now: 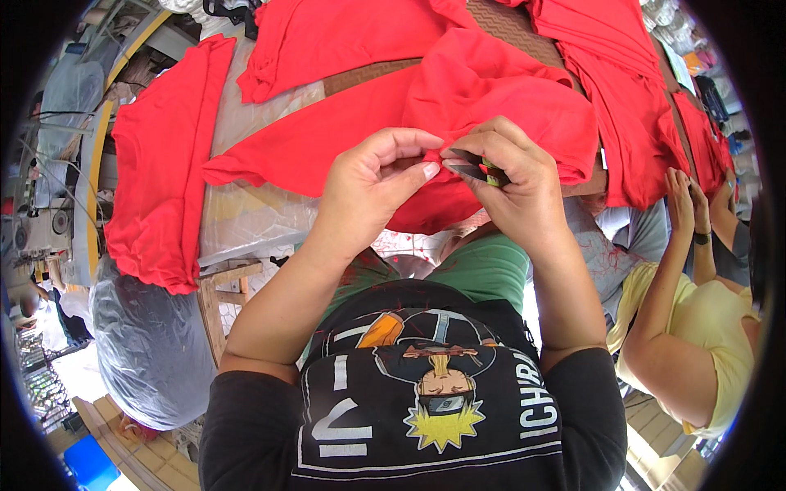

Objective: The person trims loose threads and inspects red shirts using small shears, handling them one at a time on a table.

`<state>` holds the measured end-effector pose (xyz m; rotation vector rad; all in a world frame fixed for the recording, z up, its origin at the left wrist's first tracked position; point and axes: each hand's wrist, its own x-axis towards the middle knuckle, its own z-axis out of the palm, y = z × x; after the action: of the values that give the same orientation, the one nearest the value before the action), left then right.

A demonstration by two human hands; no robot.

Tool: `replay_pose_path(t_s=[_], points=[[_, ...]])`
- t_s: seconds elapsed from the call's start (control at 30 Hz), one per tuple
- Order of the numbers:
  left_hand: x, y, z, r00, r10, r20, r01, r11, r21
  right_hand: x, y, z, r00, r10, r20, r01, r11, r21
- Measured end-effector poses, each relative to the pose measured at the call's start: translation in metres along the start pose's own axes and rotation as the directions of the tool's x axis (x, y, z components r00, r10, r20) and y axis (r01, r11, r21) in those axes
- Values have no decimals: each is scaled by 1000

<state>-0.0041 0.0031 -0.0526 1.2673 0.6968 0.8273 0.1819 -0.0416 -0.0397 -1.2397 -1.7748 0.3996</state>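
Note:
A red garment [499, 90] lies loosely bunched on the table in front of me, one sleeve-like part stretching to the left. My left hand [372, 176] is closed in a pinch on a small bit of its red cloth between thumb and fingertips. In my right hand [524, 176] is a pair of thread snips [468, 166] with dark blades and a yellow-green part; the blades point left, toward the pinched cloth. My right thumb and forefinger come together close to my left fingertips. Whether the right fingertips also grip cloth is hard to see.
More red garments lie at the left [160, 164], the far side [336, 41] and the right [622, 106]. Clear plastic sheeting [254, 217] covers part of the brown table. A large plastic-wrapped bundle [147, 352] stands at left. A co-worker in yellow [679, 352] sits at right, hands near red cloth.

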Motion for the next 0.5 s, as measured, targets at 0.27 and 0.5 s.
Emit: replay_pose_path(t_s=[0.27,0.5], points=[[-2,0,10,960,271,-72,-211,867,451,-1,-7,6,999,-8,37,15,984,-180],[1,-2,12,975,201,-100,-133,875,465,-2,-6,5,1000,-24,12,25,991,-130]])
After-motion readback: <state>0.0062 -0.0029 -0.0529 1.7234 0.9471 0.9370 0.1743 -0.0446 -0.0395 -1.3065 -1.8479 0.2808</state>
